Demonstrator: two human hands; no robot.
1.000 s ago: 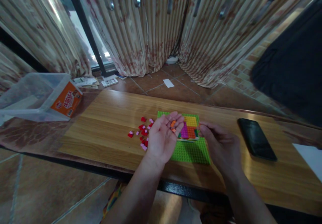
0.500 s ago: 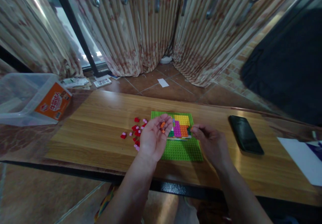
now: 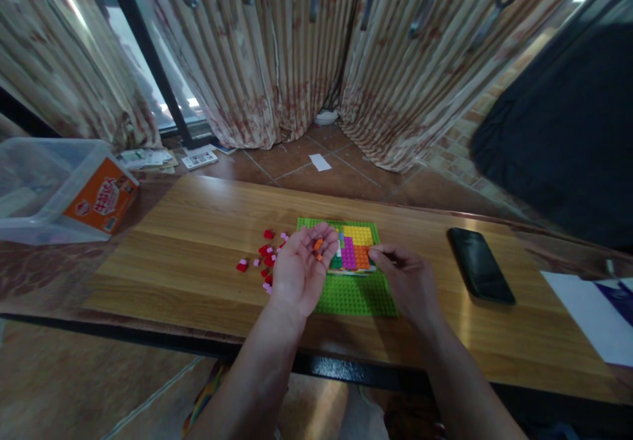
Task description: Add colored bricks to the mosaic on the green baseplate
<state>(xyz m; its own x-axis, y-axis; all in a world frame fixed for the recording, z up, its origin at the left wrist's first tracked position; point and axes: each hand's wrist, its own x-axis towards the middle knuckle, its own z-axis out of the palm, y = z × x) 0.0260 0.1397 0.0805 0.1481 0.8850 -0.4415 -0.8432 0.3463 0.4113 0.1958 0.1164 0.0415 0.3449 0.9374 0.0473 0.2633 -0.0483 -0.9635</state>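
Wooden table: black smartphone lying flat on its right part; white paper at its right end. Transparent plastic box with an orange label noted beside its left end. Beyond its far edge, a white sheet lies on brown floor tiles; striped curtains hang farther back than the table.

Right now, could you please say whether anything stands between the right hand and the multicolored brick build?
Nothing visible: the right hand is at the right edge of the multicolored brick build; the left hand cups orange bricks opposite.
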